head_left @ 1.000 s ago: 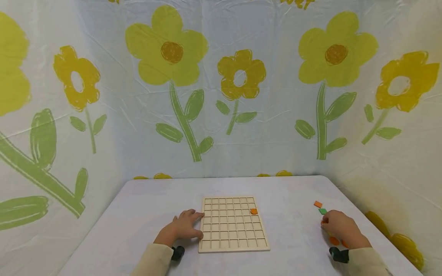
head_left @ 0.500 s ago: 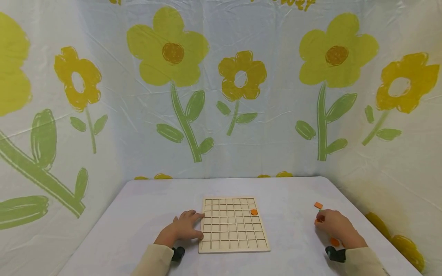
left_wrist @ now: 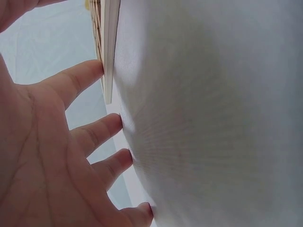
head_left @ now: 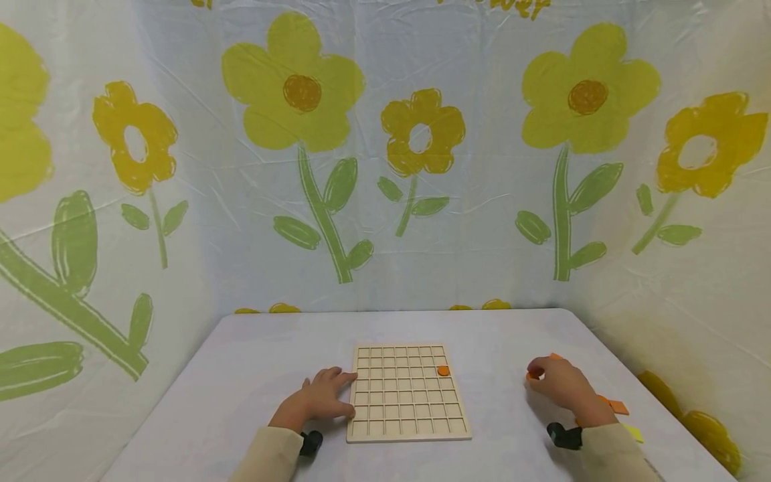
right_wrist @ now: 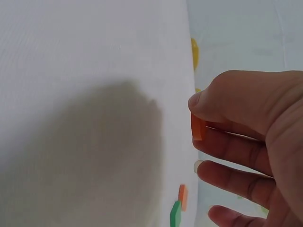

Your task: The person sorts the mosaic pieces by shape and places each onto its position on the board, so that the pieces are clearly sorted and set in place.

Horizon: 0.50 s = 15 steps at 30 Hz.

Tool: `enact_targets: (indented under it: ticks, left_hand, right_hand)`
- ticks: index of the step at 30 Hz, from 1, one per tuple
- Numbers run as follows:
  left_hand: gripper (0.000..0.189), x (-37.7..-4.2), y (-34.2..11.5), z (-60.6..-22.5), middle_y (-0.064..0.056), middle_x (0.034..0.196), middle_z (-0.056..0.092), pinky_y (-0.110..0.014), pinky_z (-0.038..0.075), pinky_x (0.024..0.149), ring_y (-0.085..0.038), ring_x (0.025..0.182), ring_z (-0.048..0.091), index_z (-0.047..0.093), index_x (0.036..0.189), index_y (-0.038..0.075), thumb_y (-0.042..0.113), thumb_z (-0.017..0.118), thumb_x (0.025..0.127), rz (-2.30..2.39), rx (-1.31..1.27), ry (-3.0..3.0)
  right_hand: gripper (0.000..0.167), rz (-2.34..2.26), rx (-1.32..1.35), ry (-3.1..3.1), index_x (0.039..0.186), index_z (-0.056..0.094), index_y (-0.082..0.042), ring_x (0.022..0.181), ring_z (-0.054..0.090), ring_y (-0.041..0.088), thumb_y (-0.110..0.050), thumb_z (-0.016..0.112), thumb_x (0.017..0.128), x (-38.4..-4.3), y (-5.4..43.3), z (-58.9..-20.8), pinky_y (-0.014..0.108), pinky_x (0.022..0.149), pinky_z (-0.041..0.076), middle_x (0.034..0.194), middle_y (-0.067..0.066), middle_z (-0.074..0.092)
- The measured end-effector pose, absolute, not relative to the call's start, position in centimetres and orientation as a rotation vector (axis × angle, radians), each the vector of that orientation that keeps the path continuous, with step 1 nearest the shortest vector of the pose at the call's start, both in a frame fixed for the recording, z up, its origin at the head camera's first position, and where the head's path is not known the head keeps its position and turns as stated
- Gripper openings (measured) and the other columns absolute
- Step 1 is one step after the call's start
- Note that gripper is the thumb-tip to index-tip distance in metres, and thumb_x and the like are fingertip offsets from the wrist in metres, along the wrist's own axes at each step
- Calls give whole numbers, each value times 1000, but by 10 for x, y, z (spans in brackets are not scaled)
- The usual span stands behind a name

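A pale wooden grid board point(head_left: 400, 393) lies on the white table, with an orange disc point(head_left: 443, 371) in a square near its right edge. My left hand point(head_left: 325, 393) is spread at the board's left side; thumb and index finger touch the edge, while the other fingertips rest on the table in the left wrist view. Off to the right, my right hand point(head_left: 563, 385) pinches a small orange piece point(right_wrist: 198, 128) between thumb and index finger, above the table. Its full outline is partly covered by the fingers.
Beyond the right hand lie a flat orange piece point(right_wrist: 183, 197) and a green piece point(right_wrist: 175, 214). Near the right wrist are another orange piece point(head_left: 619, 407) and a yellow one point(head_left: 634, 434). A flower-printed cloth point(head_left: 482, 234) hangs around the table.
My right hand has picked up the orange piece and moved left with it, uncovering the orange and yellow pieces near its wrist. The left hand and board stay put.
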State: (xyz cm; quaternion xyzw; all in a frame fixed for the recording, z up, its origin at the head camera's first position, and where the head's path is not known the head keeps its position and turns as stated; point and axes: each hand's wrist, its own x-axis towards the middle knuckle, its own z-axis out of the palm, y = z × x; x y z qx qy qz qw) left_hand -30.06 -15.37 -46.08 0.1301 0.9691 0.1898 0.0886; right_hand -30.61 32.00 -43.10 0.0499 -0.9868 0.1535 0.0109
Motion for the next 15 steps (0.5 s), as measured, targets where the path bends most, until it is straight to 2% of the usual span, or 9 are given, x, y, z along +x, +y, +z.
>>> enact_targets:
  ticks: [15]
  left_hand:
    - [77, -299, -152, -459, -15, 149, 40, -74, 19, 107, -40, 140, 33, 48, 142, 21, 40, 66, 70, 556, 367, 2873]
  right_hand:
    - [24, 626, 64, -3121, 107, 69, -7, 83, 57, 20, -18, 72, 85, -320, 279, -431, 39, 74, 57, 97, 6, 66]
